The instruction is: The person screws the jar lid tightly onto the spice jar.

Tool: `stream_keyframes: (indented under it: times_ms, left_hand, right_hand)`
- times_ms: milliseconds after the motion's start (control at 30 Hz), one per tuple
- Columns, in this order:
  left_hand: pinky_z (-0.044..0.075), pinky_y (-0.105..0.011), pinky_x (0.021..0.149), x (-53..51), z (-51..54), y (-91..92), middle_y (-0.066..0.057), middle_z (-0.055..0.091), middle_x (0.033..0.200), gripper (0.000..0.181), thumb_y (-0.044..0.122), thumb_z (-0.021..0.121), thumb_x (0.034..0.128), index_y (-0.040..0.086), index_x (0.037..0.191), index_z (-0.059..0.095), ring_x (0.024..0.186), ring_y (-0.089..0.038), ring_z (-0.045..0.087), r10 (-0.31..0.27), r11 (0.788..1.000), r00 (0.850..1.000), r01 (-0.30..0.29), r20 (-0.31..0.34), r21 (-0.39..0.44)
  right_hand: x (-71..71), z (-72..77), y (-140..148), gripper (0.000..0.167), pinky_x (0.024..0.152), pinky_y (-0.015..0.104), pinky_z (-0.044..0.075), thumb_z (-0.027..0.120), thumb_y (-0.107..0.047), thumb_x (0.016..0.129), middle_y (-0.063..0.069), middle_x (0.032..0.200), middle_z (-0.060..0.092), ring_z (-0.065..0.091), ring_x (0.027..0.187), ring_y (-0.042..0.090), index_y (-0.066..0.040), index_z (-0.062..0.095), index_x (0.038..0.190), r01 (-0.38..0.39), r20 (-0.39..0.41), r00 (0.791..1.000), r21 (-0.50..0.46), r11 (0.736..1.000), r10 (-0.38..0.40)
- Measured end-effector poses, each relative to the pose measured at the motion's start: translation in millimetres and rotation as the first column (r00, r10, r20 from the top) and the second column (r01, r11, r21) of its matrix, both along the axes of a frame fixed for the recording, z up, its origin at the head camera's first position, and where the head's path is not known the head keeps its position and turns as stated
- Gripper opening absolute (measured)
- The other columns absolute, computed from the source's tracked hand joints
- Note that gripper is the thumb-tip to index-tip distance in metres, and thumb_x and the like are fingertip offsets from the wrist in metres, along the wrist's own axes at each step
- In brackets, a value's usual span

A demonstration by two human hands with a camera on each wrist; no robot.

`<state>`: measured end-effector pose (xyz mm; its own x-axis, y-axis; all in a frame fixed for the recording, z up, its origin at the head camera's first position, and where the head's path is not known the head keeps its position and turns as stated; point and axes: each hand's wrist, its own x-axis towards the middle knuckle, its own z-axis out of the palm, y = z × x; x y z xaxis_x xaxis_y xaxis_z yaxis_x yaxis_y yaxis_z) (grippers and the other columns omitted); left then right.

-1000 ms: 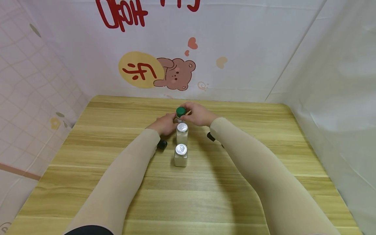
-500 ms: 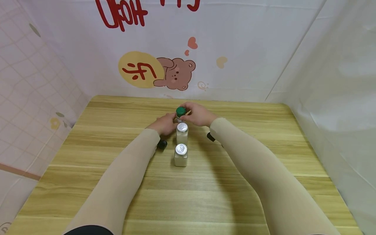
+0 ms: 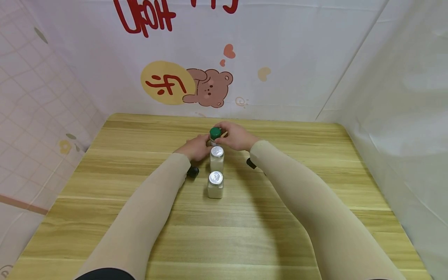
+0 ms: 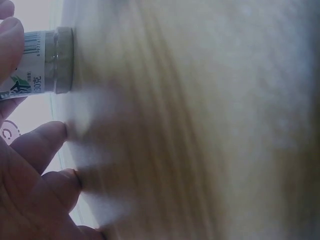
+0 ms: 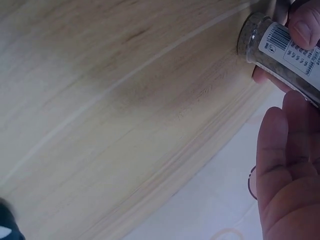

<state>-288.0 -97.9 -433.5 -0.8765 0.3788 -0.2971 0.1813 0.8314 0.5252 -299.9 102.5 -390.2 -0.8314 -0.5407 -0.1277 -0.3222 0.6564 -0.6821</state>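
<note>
A glass jar with a green cap stands upright as the farthest of three jars in a line. My left hand holds its lower body from the left. From the right, my right hand pinches around the cap with thumb and fingers. The left wrist view shows the labelled jar with a thumb against it, while other fingers of my left hand touch the tabletop. In the right wrist view the jar's base rests on the wood; my right hand is beside it.
Two square jars with silver lids, a middle one and a nearer one, stand in front of the capped jar. The wooden table ends at a white printed sheet behind. Small black devices sit at the wrists.
</note>
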Motion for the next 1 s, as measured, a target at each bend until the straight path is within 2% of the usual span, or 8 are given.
stream_keyframes:
  times_ms: [300,567,833,1000]
  left_hand:
    - [0.006,-0.077,0.124,-0.2,-0.1,0.7,-0.015,0.039,0.168,0.066,0.049,0.051,0.1089,0.026,0.167,0.03,0.161,-0.045,0.017,-0.004,1.0,1.0,0.004,0.008,0.008]
    - [0.006,-0.077,0.124,-0.8,-1.6,0.4,-0.015,0.04,0.168,0.065,0.048,0.052,0.1088,0.026,0.167,0.031,0.161,-0.045,0.018,-0.003,1.0,1.0,0.003,0.011,0.003]
    - [0.005,-0.077,0.125,-1.0,-2.2,-0.1,-0.012,0.04,0.168,0.065,0.049,0.052,0.1086,0.027,0.167,0.032,0.162,-0.045,0.016,0.002,1.0,1.0,-0.002,0.015,0.015]
    - [0.008,-0.075,0.126,-0.6,-2.9,-0.5,-0.013,0.045,0.166,0.063,0.049,0.053,0.1082,0.025,0.164,0.037,0.161,-0.043,0.022,0.004,1.0,1.0,-0.004,0.012,0.021]
  right_hand:
    - [-1.5,-3.5,-0.6,0.04,0.099,0.04,0.055,0.071,-0.027,0.102,0.007,0.124,0.069,0.065,0.116,0.023,-0.009,0.061,0.136,0.027,-0.008,1.0,-0.004,1.0,-0.027]
    - [-1.9,-6.1,0.9,0.046,0.099,0.04,0.057,0.072,-0.024,0.101,0.009,0.125,0.068,0.068,0.116,0.026,-0.009,0.058,0.143,0.01,-0.002,1.0,-0.021,1.0,-0.01]
    - [-2.4,-7.0,-0.1,0.039,0.1,0.04,0.055,0.071,-0.026,0.102,0.007,0.123,0.068,0.064,0.117,0.024,-0.01,0.062,0.137,0.023,-0.006,1.0,-0.016,1.0,-0.023]
    - [-1.4,-6.8,0.1,0.04,0.097,0.037,0.056,0.073,-0.026,0.101,0.007,0.122,0.068,0.065,0.112,0.022,-0.01,0.062,0.135,0.027,0.004,1.0,-0.028,0.999,-0.027]
